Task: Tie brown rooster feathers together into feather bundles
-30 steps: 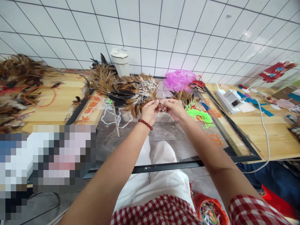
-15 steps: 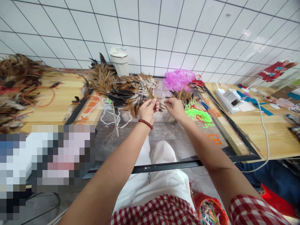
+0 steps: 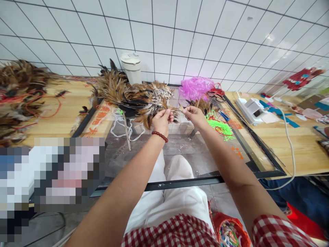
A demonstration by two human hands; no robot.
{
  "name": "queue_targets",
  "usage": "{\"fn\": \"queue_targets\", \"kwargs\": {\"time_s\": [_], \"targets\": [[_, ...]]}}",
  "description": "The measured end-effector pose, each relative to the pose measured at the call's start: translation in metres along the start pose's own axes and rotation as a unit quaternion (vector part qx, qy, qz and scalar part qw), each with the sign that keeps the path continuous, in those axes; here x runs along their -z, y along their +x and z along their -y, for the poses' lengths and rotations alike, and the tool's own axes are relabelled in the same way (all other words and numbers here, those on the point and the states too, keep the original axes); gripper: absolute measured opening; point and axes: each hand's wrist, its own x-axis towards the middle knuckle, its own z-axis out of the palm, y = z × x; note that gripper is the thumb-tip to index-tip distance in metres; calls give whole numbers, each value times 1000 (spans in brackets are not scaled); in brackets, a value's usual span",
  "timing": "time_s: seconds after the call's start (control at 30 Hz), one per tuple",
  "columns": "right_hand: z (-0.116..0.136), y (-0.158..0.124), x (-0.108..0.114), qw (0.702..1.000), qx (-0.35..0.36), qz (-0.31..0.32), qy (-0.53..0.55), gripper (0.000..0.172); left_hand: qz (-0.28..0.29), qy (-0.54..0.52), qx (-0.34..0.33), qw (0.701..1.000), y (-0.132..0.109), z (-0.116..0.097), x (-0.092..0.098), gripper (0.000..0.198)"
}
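Note:
My left hand point(image 3: 163, 120), with a red bead bracelet point(image 3: 159, 136) at its wrist, is closed in a pinch on a brown feather whose tip shows by the fingers. Close by on the right, my right hand point(image 3: 194, 116) pinches the end of a small brown feather point(image 3: 180, 109). Both hands hover over a glass panel in a black frame point(image 3: 180, 181). Left of and behind my left hand lies a heap of brown and black feathers point(image 3: 144, 99). A smaller feather bunch point(image 3: 202, 105) sits behind my right hand, beside bright green strings point(image 3: 219, 127).
A white lidded cup point(image 3: 131, 67) stands against the tiled wall. A pink plastic bag point(image 3: 196, 87) lies at the back. A stick point(image 3: 127, 132) and white cord rest on the glass. More feathers point(image 3: 23, 79) lie far left; a white device point(image 3: 253, 108) with a cable sits right.
My right hand has shifted slightly right, away from my left hand, and a small feather now shows at its fingertips. My left hand has stayed in place.

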Motion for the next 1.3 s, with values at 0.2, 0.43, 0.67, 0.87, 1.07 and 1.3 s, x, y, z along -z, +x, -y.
{"fn": "queue_targets", "kwargs": {"time_s": [0.2, 0.43, 0.67, 0.87, 1.07, 1.3], "targets": [[15, -9, -5, 971, -64, 94, 213, 38, 43, 46, 32, 998, -4, -2, -1, 17], [18, -10, -9, 971, -7, 50, 233, 28, 35, 31, 24, 999, -5, -3, -2, 14], [24, -9, -4, 958, -25, 32, 283, 31, 59, 23, 63, 996, -8, -9, -2, 14], [15, -11, -14, 979, -8, 39, 200, 28, 116, 43, 103, 987, -9, -7, -1, 14], [11, -8, -8, 995, 79, 28, 54, 22, 118, 62, 105, 985, -7, -3, -1, 13], [16, -9, -2, 995, 85, 20, 51, 21, 142, 117, 93, 979, -9, -2, 0, 16]]}}
